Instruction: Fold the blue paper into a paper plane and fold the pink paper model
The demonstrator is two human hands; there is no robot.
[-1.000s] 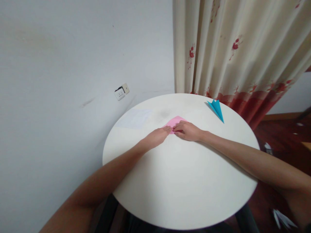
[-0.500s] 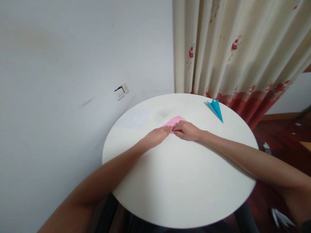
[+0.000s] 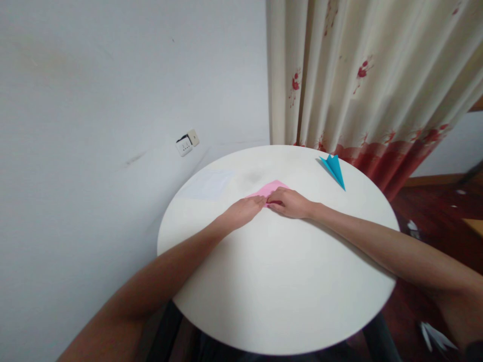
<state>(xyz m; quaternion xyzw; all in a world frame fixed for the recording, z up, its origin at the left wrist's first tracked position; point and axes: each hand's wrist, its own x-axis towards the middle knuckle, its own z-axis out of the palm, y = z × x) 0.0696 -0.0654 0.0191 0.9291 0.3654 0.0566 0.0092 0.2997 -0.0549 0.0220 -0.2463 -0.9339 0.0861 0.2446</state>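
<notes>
A pink sheet of paper (image 3: 268,189) is found flat on a round white table (image 3: 287,291), towards 12 o'clock from the table's centre, and is partly covered by both hands. The left hand (image 3: 244,211) is laid low over the sheet's 7 o'clock side with fingers extended; the sheet is judged to be pinned there, the tabletop serving as firm backing. The right hand (image 3: 290,202) is set at the 4 o'clock side, fingers curled down, fingertips brought close to those of the left. Whether the sheet is pinched by either hand cannot be told, the undersides being hidden; the close placing is judged to suit control of one small area. A blue folded paper plane (image 3: 335,171) is noted near the rim at 1 o'clock, nose pointed towards 5 o'clock, apparently placed clear of the right forearm. A pale rectangular sheet (image 3: 209,184) is lying at 10 o'clock, touched by neither hand.
</notes>
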